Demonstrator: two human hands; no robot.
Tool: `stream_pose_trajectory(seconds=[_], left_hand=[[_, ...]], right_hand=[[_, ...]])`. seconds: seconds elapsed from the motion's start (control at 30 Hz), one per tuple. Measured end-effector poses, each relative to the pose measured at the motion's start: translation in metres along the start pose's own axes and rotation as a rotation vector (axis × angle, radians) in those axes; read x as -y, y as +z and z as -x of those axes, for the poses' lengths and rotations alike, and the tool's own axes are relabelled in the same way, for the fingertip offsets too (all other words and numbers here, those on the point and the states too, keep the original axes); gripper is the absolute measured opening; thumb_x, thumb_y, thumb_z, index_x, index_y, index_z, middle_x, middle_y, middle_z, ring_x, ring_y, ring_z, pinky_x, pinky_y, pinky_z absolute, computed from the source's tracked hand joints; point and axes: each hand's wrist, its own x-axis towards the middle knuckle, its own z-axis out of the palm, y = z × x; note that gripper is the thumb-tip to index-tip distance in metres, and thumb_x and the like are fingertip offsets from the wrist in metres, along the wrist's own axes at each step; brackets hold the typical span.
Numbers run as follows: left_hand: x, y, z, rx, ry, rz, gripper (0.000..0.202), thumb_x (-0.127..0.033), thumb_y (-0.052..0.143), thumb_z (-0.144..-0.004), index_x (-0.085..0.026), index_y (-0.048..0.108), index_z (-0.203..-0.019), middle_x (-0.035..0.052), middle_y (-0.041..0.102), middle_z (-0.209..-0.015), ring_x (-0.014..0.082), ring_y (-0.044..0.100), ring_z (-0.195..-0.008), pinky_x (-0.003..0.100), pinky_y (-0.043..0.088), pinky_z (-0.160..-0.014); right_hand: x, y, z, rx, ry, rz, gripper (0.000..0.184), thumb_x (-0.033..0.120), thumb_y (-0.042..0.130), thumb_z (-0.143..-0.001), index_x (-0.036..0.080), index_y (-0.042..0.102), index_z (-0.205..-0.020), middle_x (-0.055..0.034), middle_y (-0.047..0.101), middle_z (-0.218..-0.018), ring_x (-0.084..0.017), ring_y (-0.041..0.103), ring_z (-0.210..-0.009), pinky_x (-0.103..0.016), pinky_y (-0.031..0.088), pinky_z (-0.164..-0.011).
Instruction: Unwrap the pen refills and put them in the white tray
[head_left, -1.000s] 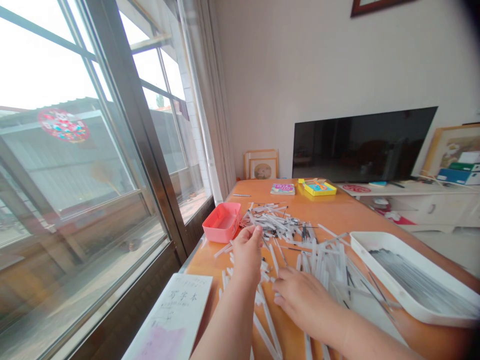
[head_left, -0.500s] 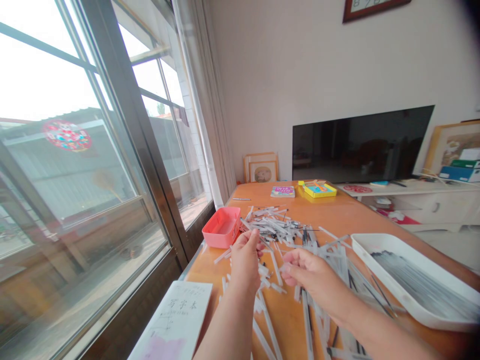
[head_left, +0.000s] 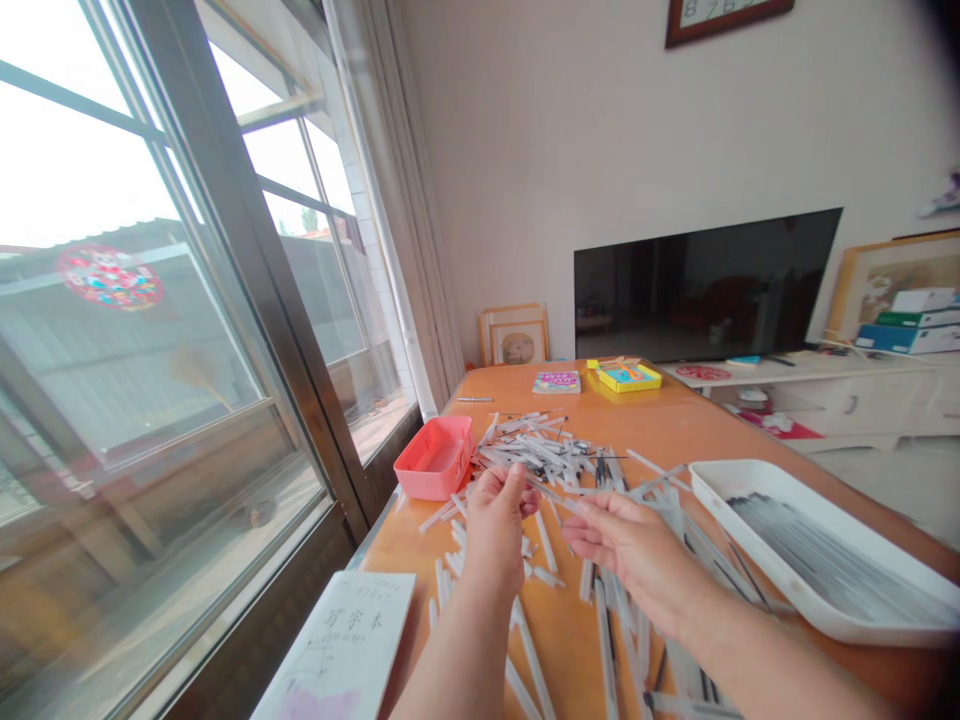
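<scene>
My left hand (head_left: 499,515) is closed in a pinch on one end of a thin, translucent pen part (head_left: 553,493). My right hand (head_left: 619,535) has its thumb and forefinger on the other end, so the part spans the gap between both hands. Whether it is a refill or a barrel is too small to tell. Beneath and beyond the hands lies a loose heap of translucent pen barrels (head_left: 536,445), with dark thin pieces among them. To the right, a white tray (head_left: 709,478) holds a bundle of long, thin, dark-tipped pen pieces (head_left: 817,555).
A pink plastic box (head_left: 431,480) stands left of the heap, beside the window. At the near left lies a white notebook (head_left: 341,640). A small book (head_left: 556,382), a yellow box (head_left: 628,377) and a pen (head_left: 475,400) lie at the table's far end.
My right hand has come up to the thin pen part and now grips its end. My left hand keeps its pinch. The whole view has shifted slightly.
</scene>
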Motion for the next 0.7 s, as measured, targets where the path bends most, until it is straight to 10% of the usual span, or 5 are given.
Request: stream_pose_trajectory(seconds=[0.7], left_hand=[[0.008, 0.012, 0.010, 0.051, -0.020, -0.070, 0.042, -0.052, 0.078, -0.074, -0.018, 0.054, -0.074, 0.0007, 0.062, -0.071, 0.0115, 0.057, -0.064, 0.026, 0.044, -0.068]], right_hand=[[0.007, 0.004, 0.004, 0.012, -0.064, 0.004, 0.036, 0.045, 0.078, -0.078, 0.016, 0.067, -0.096, -0.0052, 0.073, -0.084, -0.017, 0.068, -0.079, -0.030, 0.055, -0.077]])
